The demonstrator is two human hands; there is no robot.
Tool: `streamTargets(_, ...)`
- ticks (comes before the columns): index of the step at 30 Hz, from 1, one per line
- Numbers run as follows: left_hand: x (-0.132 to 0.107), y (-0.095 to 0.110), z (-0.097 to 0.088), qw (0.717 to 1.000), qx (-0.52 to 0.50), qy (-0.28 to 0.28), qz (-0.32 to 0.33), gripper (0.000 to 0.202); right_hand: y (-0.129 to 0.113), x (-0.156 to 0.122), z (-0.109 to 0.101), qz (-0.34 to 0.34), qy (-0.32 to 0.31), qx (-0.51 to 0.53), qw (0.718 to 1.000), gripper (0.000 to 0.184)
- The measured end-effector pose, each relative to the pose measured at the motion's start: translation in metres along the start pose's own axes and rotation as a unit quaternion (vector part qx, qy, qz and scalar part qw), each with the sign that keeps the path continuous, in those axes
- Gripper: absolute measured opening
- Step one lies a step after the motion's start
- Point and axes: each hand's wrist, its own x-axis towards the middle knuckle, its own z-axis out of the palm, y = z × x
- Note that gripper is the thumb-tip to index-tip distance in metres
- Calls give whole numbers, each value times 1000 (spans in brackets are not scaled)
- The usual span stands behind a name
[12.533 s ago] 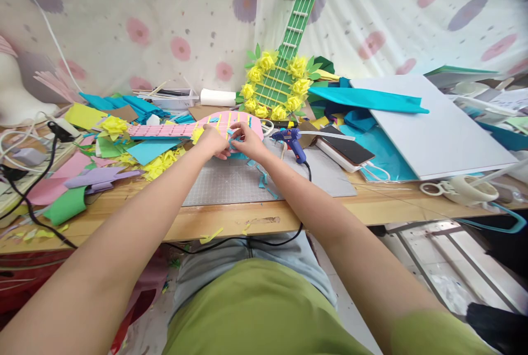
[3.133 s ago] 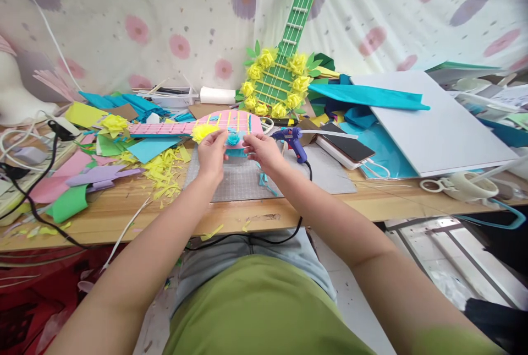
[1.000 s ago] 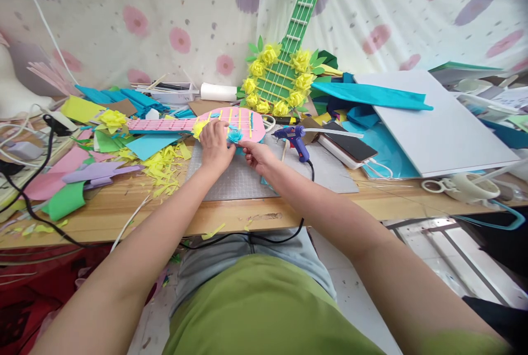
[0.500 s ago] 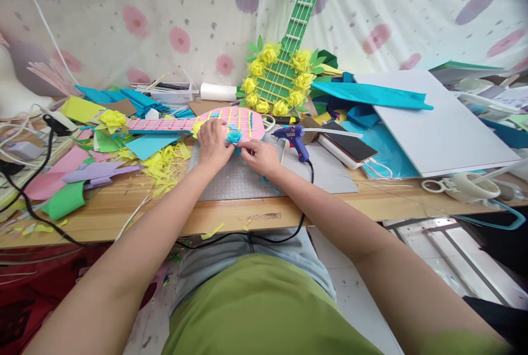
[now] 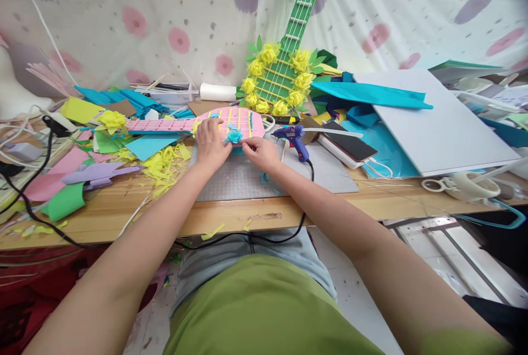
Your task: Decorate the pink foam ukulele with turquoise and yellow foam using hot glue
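A pink paper guitar (image 5: 256, 124) with yellow strips lies flat, its neck (image 5: 163, 125) pointing left. Near the front edge of its body sits a blue paper flower (image 5: 234, 135). My left hand (image 5: 211, 143) grips the guitar body left of that flower, with fingers bent over the top and thumb near the petals. On the flower's right, my right hand (image 5: 262, 152) is closed in a pinch at the guitar's front edge. Whatever is between its fingertips is too small to make out. A yellow paper flower (image 5: 112, 120) decorates the guitar's head.
A blue glue gun (image 5: 293, 139) lies right of my right hand, its black cord running toward me. Behind stands a green guitar (image 5: 284, 71) ringed with yellow flowers. Yellow paper scraps (image 5: 163, 165) litter the left; a phone (image 5: 350, 141) and white board (image 5: 437, 124) lie right.
My right hand has shifted slightly right, away from the blue flower. My left hand has barely moved, and the guitar stays in place.
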Motion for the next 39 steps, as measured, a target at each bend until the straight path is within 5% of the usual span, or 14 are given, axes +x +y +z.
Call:
streamTargets(8,12,-11,-16,998,-54,35,5,48,11,-7,-14,30,24,68,997,20)
streamTargets(15,35,-37,-30,991,-73,76,-81,34,44,-10,-26,33,54,101,993,15)
streamTargets(21,61,-37,-34,992,-4,-15,-125,19,62,-3,-29,31,38,180,982,14)
streamTargets(28,94,-34,-33,970,102,-164,-148,26,73,-1,-27,57,-17,264,963,29)
streamTargets(39,157,-69,16,925,171,-339,-24,35,70,0,-23,78,-29,198,977,33)
